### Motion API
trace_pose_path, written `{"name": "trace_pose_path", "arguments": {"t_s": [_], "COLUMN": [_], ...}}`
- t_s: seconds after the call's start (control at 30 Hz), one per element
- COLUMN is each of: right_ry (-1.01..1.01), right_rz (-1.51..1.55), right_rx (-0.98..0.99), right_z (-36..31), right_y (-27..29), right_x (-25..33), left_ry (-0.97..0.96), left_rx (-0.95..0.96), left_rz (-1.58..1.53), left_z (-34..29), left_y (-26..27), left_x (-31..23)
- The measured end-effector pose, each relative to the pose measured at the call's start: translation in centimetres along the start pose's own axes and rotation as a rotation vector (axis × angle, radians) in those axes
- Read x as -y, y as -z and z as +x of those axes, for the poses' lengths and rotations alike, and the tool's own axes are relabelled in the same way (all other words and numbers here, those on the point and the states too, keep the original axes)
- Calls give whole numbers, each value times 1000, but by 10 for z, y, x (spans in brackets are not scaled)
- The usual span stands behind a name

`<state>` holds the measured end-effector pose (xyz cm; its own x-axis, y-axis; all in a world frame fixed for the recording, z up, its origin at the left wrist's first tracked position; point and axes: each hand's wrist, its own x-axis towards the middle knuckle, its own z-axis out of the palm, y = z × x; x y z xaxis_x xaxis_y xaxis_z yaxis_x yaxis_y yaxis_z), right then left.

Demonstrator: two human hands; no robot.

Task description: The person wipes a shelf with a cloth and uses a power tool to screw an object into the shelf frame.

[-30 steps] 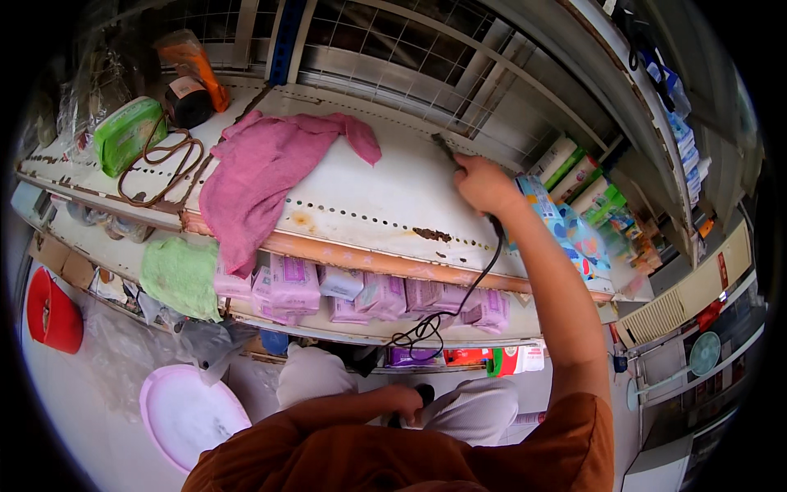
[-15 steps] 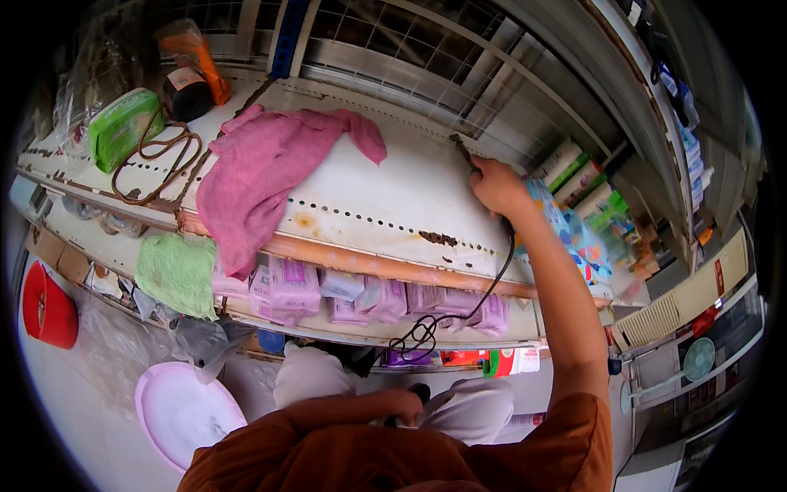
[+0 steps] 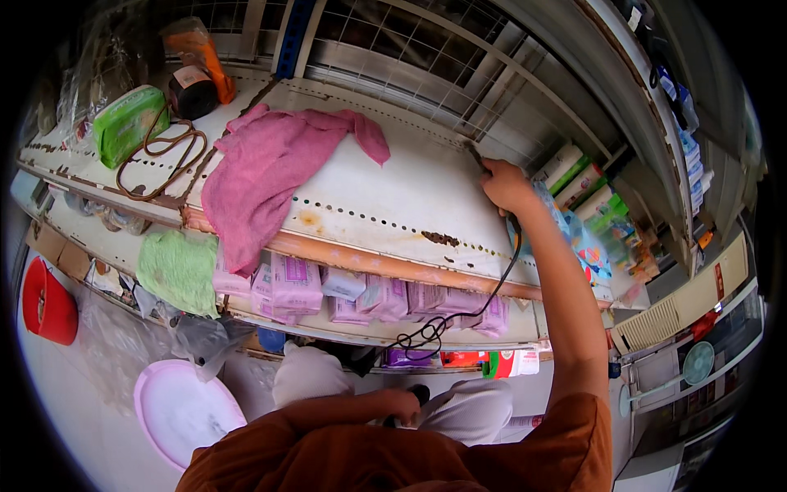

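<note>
My right hand (image 3: 507,187) reaches over the white shelf board (image 3: 393,189), closed around a dark, slim stick-like tool (image 3: 473,152). Its tip points to the board's back edge by the wire mesh. A black cord (image 3: 502,279) runs from under that hand over the front edge to a loose tangle below. Low at my lap, my left hand (image 3: 402,406) is closed on a small black object (image 3: 421,394), mostly hidden by the fingers. A pink cloth (image 3: 266,168) lies crumpled on the board and hangs over its front edge.
Right of my arm stand blue patterned packs (image 3: 586,250) and paper rolls (image 3: 566,168). At left are a green pack (image 3: 129,125), a black roll (image 3: 193,92) and a brown cord loop (image 3: 164,160). Below are purple packs (image 3: 295,287), a green cloth (image 3: 176,271), a pink basin (image 3: 184,414) and a red bucket (image 3: 47,303).
My right hand and the tool have shifted slightly to the right along the board's back edge. The left hand stays in place, and the view has turned a little.
</note>
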<state>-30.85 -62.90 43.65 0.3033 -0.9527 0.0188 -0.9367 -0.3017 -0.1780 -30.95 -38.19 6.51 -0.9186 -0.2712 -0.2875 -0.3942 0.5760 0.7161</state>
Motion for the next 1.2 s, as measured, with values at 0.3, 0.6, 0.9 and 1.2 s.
{"name": "trace_pose_path", "arguments": {"t_s": [0.3, 0.6, 0.9, 1.2], "right_ry": [307, 337, 677, 536], "right_rz": [23, 117, -52, -161], "right_rx": [-83, 150, -202, -116], "right_z": [-17, 10, 20, 1], "right_y": [-16, -25, -54, -37], "right_x": [72, 170, 157, 168], "left_ry": [109, -18, 179, 10], "left_rx": [-7, -75, -36, -98], "left_rz": [3, 21, -195, -141], "left_z": [20, 4, 4, -10], "left_y": [-17, -1, -6, -3], "left_x": [8, 10, 5, -4]}}
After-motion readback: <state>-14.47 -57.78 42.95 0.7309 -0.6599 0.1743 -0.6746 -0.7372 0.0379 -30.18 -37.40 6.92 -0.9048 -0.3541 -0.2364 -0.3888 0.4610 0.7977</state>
